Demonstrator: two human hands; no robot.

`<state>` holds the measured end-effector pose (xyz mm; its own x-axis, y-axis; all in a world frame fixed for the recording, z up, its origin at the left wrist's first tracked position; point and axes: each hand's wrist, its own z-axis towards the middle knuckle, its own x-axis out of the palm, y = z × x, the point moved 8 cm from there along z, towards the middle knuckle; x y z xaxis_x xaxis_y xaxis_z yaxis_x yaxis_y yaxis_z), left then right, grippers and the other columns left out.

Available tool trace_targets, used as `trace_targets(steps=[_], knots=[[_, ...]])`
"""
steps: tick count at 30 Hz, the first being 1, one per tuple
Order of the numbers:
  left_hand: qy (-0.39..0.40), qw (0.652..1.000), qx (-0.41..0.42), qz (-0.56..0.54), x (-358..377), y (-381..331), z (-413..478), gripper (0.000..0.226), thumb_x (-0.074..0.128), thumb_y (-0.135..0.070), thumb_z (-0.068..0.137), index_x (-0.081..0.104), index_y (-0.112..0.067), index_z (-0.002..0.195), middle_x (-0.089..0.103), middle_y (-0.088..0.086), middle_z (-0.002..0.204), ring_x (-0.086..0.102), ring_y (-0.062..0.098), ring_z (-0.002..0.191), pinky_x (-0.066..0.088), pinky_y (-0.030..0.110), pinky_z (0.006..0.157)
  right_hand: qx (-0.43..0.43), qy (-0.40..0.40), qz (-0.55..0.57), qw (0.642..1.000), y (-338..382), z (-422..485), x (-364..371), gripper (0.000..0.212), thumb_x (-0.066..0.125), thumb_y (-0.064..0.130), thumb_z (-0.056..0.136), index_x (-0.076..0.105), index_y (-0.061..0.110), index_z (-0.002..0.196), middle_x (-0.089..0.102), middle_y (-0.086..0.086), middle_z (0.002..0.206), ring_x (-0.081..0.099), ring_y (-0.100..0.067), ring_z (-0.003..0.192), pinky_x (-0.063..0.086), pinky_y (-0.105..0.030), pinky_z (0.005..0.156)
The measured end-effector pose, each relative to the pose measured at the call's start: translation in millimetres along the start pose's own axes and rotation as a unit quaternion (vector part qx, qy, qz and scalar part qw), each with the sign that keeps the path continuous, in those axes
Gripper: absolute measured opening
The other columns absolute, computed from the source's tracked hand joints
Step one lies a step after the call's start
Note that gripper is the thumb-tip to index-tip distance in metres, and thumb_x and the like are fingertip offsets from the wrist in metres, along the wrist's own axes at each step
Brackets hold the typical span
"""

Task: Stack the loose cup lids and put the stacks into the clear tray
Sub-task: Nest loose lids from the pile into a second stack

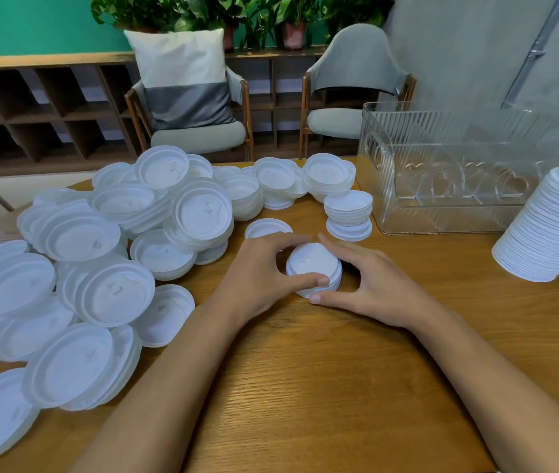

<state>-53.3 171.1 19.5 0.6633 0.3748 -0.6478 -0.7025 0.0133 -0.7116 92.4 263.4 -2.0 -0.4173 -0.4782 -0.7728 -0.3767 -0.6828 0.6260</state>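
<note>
Squaring up a small stack of lids (312, 264) at mid-tabletop (305, 387). Cupping it with the left hand (264, 268) from the left: fingers curled over the far rim, thumb pressed on the near edge. Bracketing it with the right hand (373, 285) from the other side, fingers bent round the far right, thumb low at the base. Nothing else held in either hand.

Resting dome-up, flat on the wood. Rims slightly stepped on the near right side, so probably not fully nested.

To do this step well:
- Squeeze evenly from both sides.
- Press lightly on top to seat the rims.
- Turn a little if needed to line up the edges.
- Avoid hard pinching — thin plastic, likely to flex and spring apart.
- Lift only with a grip low on the bottom lid, or risk leaving lower lids behind.

Then across to the clear tray (441, 218) at far right, apparently with no lids inside. Mind the tall stack (550, 230) at the right edge, near the likely carrying path. Plenty left to gather — loose lids (117, 240) heaped across the left, several short stacks (349, 213) just beside the tray.
</note>
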Motion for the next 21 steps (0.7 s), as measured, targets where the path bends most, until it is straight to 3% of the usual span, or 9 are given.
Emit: trace_targets(steps=[3, 6, 10, 12, 14, 17, 21], knots=[[-0.014, 1.0, 0.012, -0.017, -0.5, 2.2, 0.6, 0.065, 0.088, -0.051, 0.078, 0.069, -0.029, 0.136, 0.07, -0.02, 0.118, 0.063, -0.01, 0.11, 0.048, 0.01, 0.097, -0.004, -0.025, 0.005, 1.0, 1.1, 0.8, -1.7, 0.101, 0.083, 0.063, 0.076, 0.036, 0.034, 0.16, 0.039, 0.02, 0.161, 0.029, 0.01, 0.146, 0.025, -0.014, 0.117], [-0.09, 0.995, 0.036, -0.01, -11.3, 3.4, -0.4, 0.045, 0.071, -0.056, 0.093, 0.076, -0.022, 0.123, 0.076, -0.014, 0.111, 0.068, -0.002, 0.106, 0.055, 0.02, 0.092, 0.01, -0.038, -0.005, 0.999, -6.0, 1.1, -5.3, 0.098, 0.082, 0.066, 0.075, 0.039, 0.038, 0.159, 0.041, 0.019, 0.161, 0.032, 0.003, 0.148, 0.03, -0.028, 0.122], [-0.182, 0.975, 0.084, 0.095, -24.9, 3.5, -3.2, 0.018, 0.072, -0.018, 0.097, 0.075, -0.015, 0.114, 0.074, -0.005, 0.11, 0.066, 0.01, 0.106, 0.054, 0.028, 0.091, 0.024, -0.048, -0.019, 0.998, -10.1, 1.3, -9.8, 0.098, 0.081, 0.067, 0.076, 0.039, 0.036, 0.159, 0.04, 0.019, 0.161, 0.033, 0.0, 0.148, 0.031, -0.029, 0.12], [-0.178, 0.971, 0.07, 0.146, -25.2, 8.9, -1.1, 0.027, 0.072, -0.009, 0.094, 0.074, -0.014, 0.121, 0.073, 0.0, 0.12, 0.064, 0.015, 0.114, 0.049, 0.026, 0.097, 0.022, -0.054, -0.015, 0.998, -8.1, 1.8, -11.2, 0.096, 0.082, 0.064, 0.077, 0.04, 0.034, 0.159, 0.041, 0.02, 0.16, 0.034, 0.005, 0.143, 0.029, -0.022, 0.114], [-0.144, 0.972, 0.042, 0.18, -20.0, 16.8, 2.4, 0.035, 0.073, -0.009, 0.094, 0.072, -0.013, 0.128, 0.074, 0.005, 0.123, 0.065, 0.022, 0.118, 0.052, 0.035, 0.1, 0.022, -0.056, -0.011, 0.998, -7.4, 1.8, -11.2, 0.095, 0.082, 0.062, 0.077, 0.041, 0.033, 0.158, 0.042, 0.021, 0.159, 0.033, 0.01, 0.138, 0.028, -0.019, 0.111], [-0.098, 0.973, 0.006, 0.21, -11.8, 24.2, 5.4, 0.031, 0.07, -0.013, 0.097, 0.073, -0.014, 0.128, 0.077, 0.006, 0.115, 0.07, 0.028, 0.109, 0.057, 0.049, 0.091, 0.024, -0.054, -0.01, 0.998, -7.4, 1.0, -11.1, 0.095, 0.082, 0.061, 0.078, 0.042, 0.032, 0.158, 0.042, 0.02, 0.159, 0.035, 0.007, 0.141, 0.029, -0.02, 0.111], [-0.112, 0.974, 0.024, 0.195, -12.7, 17.3, 4.0, 0.03, 0.068, -0.007, 0.096, 0.075, -0.015, 0.124, 0.078, 0.003, 0.109, 0.072, 0.023, 0.1, 0.059, 0.046, 0.086, 0.025, -0.054, -0.013, 0.998, -5.9, 0.8, -11.6, 0.093, 0.083, 0.058, 0.078, 0.043, 0.031, 0.158, 0.044, 0.021, 0.157, 0.037, 0.004, 0.142, 0.03, -0.02, 0.112]])
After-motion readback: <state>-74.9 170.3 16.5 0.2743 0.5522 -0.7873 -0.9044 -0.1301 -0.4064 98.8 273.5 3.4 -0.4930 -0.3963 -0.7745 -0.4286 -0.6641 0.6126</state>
